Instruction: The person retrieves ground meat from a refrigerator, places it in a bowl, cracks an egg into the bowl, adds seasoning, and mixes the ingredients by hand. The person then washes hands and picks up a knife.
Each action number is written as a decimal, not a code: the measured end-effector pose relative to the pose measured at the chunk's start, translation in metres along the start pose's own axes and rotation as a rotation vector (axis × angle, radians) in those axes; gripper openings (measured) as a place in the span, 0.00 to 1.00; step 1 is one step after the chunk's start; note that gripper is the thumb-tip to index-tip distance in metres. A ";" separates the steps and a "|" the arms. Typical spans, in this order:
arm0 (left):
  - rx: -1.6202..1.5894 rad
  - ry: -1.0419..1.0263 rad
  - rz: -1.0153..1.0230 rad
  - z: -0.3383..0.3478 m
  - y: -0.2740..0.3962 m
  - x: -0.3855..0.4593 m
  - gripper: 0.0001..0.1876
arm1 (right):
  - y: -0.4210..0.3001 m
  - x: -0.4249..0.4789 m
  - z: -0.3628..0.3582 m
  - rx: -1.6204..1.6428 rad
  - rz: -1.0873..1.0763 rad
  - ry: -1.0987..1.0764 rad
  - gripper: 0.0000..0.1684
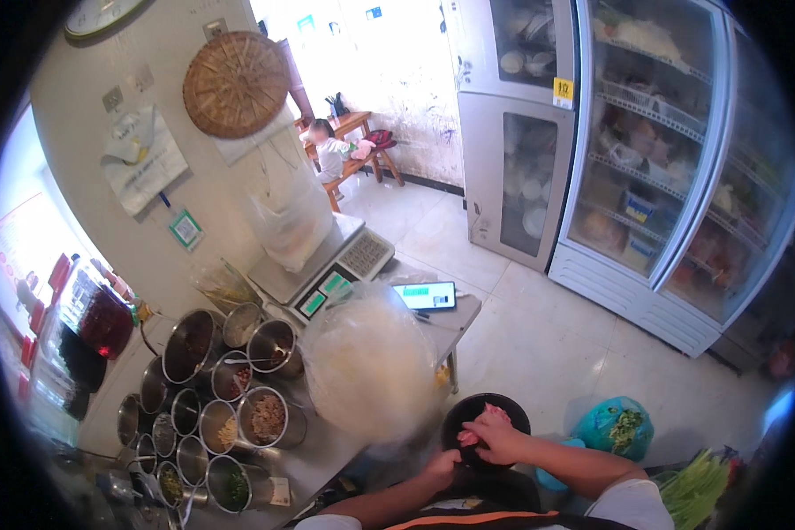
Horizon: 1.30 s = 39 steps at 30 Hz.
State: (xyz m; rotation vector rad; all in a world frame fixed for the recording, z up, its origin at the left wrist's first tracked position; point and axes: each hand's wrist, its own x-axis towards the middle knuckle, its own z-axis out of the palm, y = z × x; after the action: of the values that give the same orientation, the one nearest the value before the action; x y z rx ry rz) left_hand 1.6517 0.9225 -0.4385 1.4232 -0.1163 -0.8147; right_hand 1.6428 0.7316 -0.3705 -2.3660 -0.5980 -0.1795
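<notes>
A round black pot or bowl (453,424) is low before me, at the bottom centre right. My right hand (497,440) reaches into it, its fingers on pinkish raw meat (497,412). At the pot's near left edge my left hand (444,467) is closed, seemingly around the rim or a handle; the exact hold is partly hidden. A dark round shape lies below the pot, near my apron.
At left, a metal counter (328,457) bears several steel containers (263,416) of toppings, a large plastic-wrapped bundle (371,361), a digital scale (338,281) and a phone (426,295). A teal bag (613,430) sits right of the pot; glass-door fridges (692,232) stand beyond. A person sits on a bench.
</notes>
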 end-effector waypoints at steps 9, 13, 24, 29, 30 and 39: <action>1.363 0.181 0.632 0.044 0.167 -0.054 0.06 | -0.065 0.062 -0.119 -0.069 0.232 0.028 0.19; -0.377 0.197 0.084 0.070 0.189 -0.042 0.25 | -0.059 0.078 -0.141 -0.031 0.191 0.064 0.06; -0.729 0.059 0.166 0.100 0.221 -0.060 0.26 | -0.141 0.052 -0.248 -0.308 0.063 -0.258 0.38; -0.702 0.033 0.139 0.115 0.214 -0.059 0.24 | -0.105 0.050 -0.230 -0.145 0.057 -0.356 0.23; -0.693 0.008 0.155 0.115 0.212 -0.058 0.23 | -0.099 0.049 -0.228 -0.199 0.072 -0.342 0.21; -0.660 -0.018 0.132 0.117 0.216 -0.065 0.25 | -0.116 0.045 -0.251 0.033 -0.049 -0.105 0.22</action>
State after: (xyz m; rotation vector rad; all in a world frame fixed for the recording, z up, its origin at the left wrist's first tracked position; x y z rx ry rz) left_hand 1.6348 0.8475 -0.1963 0.7767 0.0450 -0.6706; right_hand 1.6369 0.6617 -0.0994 -2.3413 -0.7041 -0.0670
